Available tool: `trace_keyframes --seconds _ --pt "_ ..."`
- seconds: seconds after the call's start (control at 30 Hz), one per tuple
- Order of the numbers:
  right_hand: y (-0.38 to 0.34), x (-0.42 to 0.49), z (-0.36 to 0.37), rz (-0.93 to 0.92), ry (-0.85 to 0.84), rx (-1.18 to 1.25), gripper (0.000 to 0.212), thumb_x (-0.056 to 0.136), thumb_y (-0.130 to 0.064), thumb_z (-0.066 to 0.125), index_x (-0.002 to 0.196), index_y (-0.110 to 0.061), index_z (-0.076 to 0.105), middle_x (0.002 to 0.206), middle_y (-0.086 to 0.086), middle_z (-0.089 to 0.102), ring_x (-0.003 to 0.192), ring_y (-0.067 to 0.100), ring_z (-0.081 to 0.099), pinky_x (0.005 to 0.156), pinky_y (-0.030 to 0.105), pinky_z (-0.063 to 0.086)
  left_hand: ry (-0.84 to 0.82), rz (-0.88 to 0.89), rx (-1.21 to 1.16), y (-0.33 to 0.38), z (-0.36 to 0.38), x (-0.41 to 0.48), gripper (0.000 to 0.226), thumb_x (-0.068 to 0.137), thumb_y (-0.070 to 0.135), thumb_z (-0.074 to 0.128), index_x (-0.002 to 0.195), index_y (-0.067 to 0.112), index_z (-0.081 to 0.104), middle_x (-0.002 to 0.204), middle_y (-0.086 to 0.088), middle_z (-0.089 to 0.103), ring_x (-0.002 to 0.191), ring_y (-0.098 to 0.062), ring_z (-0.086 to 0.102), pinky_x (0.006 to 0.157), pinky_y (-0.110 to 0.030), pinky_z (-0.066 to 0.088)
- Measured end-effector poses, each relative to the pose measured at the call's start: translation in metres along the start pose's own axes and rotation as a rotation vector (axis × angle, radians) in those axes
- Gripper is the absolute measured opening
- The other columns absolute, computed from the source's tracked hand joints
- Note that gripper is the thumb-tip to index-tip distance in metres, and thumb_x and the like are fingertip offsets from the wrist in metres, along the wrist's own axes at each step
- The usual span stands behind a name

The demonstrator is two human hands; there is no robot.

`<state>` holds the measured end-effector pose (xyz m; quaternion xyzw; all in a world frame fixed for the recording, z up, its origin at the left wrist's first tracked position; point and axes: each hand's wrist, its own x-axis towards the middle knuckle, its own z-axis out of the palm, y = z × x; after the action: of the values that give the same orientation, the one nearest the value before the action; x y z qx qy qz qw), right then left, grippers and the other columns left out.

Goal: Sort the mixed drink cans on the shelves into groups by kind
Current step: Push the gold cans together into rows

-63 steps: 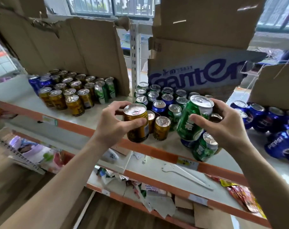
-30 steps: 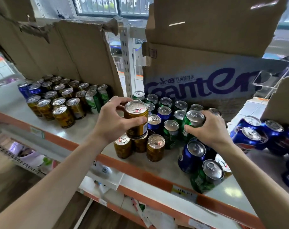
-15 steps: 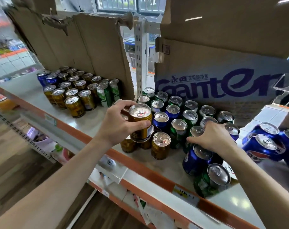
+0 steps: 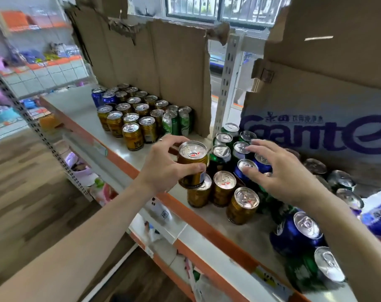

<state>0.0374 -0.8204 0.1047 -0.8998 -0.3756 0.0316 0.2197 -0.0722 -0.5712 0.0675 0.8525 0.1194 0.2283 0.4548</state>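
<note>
Left hand: fingers and thumb curled round a gold can, gripped by its side wall below the rim, near upright, raised off the shelf. Its base overlaps, in this view, the top of the leftmost of three standing gold cans near the orange front edge; contact cannot be judged. Right hand: open, fingers spread and lightly bent, holding nothing, poised over the tops of the blue cans in the mixed middle cluster; I cannot tell whether the fingertips touch. Green cans stand just behind these, close to the slotted post. To the left, the sorted gold block stands against the cardboard panel, with two green cans at its right edge. A strip of bare shelf lies between that block and the middle cluster, and more bare surface left of the block. On the right, the printed cardboard box walls in the back. One blue can and one green can lean near the front edge under my right forearm.
</note>
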Motion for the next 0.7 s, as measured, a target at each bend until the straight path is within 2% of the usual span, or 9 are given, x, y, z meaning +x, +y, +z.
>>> trace_keyframes --seconds 0.1,0.23,0.33,0.4,0.47,0.53,0.6,0.63,0.7 --pt "-0.025 0.021 0.02 -0.051 -0.013 0.016 0.062 0.088 -0.055 0.057 0.145 -0.035 0.04 0.155 -0.016 0.03 0.143 0.01 0.026 0.117 0.039 0.027 0.027 -0.011 -0.007 -0.017 -0.02 0.003 0.065 0.063 0.034 0.092 0.119 0.014 0.065 0.113 0.005 0.061 0.093 0.018 0.052 0.074 -0.001 0.039" --pt "-0.064 0.054 0.048 -0.125 -0.031 0.007 0.063 0.09 -0.052 0.057 0.147 -0.037 0.036 0.156 -0.016 0.026 0.144 0.009 0.022 0.114 0.031 0.02 0.073 -0.027 0.011 -0.049 -0.059 0.01 0.068 0.057 0.042 0.094 0.115 0.018 0.067 0.112 0.005 0.063 0.098 0.011 0.055 0.077 -0.003 0.04" --pt "-0.095 0.084 0.07 -0.166 -0.088 0.026 0.06 0.092 -0.044 0.059 0.147 -0.039 0.036 0.156 -0.016 0.026 0.143 0.009 0.021 0.115 0.028 0.017 0.096 -0.056 0.002 -0.077 -0.094 0.019 0.075 0.049 0.057 0.086 0.113 0.023 0.066 0.108 0.009 0.063 0.099 0.002 0.06 0.085 -0.024 0.052" --pt "-0.117 0.104 0.086 -0.189 -0.123 0.005 0.06 0.092 -0.045 0.058 0.147 -0.039 0.034 0.157 -0.015 0.026 0.144 0.01 0.022 0.119 0.035 0.019 0.107 -0.067 -0.002 -0.097 -0.12 0.027 0.079 0.048 0.06 0.084 0.115 0.022 0.066 0.111 0.008 0.063 0.102 -0.006 0.062 0.088 -0.035 0.056" --pt "-0.141 0.123 0.102 -0.183 -0.133 -0.011 0.062 0.092 -0.049 0.055 0.148 -0.038 0.032 0.158 -0.014 0.025 0.145 0.012 0.021 0.12 0.041 0.02 0.107 -0.079 0.001 -0.116 -0.145 0.036 0.077 0.05 0.053 0.09 0.116 0.024 0.065 0.113 0.007 0.062 0.104 -0.003 0.061 0.089 -0.032 0.054" --pt "-0.162 0.141 0.117 -0.166 -0.134 -0.009 0.063 0.093 -0.048 0.055 0.149 -0.039 0.03 0.158 -0.014 0.023 0.145 0.011 0.019 0.121 0.04 0.017 0.103 -0.071 0.014 -0.136 -0.169 0.047 0.068 0.056 0.039 0.095 0.114 0.024 0.064 0.111 0.007 0.06 0.1 0.007 0.057 0.083 -0.016 0.048" --pt "-0.18 0.158 0.133 -0.16 -0.13 -0.012 0.061 0.093 -0.043 0.056 0.149 -0.039 0.03 0.159 -0.015 0.021 0.146 0.01 0.017 0.121 0.04 0.016 0.103 -0.053 0.048 -0.155 -0.189 0.058 0.067 0.057 0.035 0.095 0.114 0.021 0.064 0.109 0.004 0.059 0.098 0.005 0.057 0.077 -0.007 0.044" --pt "-0.188 0.166 0.14 -0.154 -0.128 -0.011 0.061 0.093 -0.039 0.056 0.149 -0.038 0.031 0.159 -0.014 0.021 0.146 0.01 0.016 0.121 0.041 0.017 0.099 -0.038 0.065 -0.164 -0.198 0.064 0.071 0.056 0.04 0.095 0.115 0.018 0.064 0.109 0.004 0.059 0.099 -0.001 0.058 0.078 -0.008 0.046" --pt "-0.2 0.179 0.154 -0.13 -0.127 -0.016 0.062 0.093 -0.037 0.055 0.15 -0.037 0.031 0.16 -0.012 0.021 0.147 0.011 0.015 0.121 0.043 0.016 0.093 -0.024 0.092 -0.182 -0.212 0.075 0.077 0.053 0.053 0.088 0.118 0.018 0.064 0.11 0.004 0.058 0.101 -0.01 0.06 0.085 -0.023 0.052"
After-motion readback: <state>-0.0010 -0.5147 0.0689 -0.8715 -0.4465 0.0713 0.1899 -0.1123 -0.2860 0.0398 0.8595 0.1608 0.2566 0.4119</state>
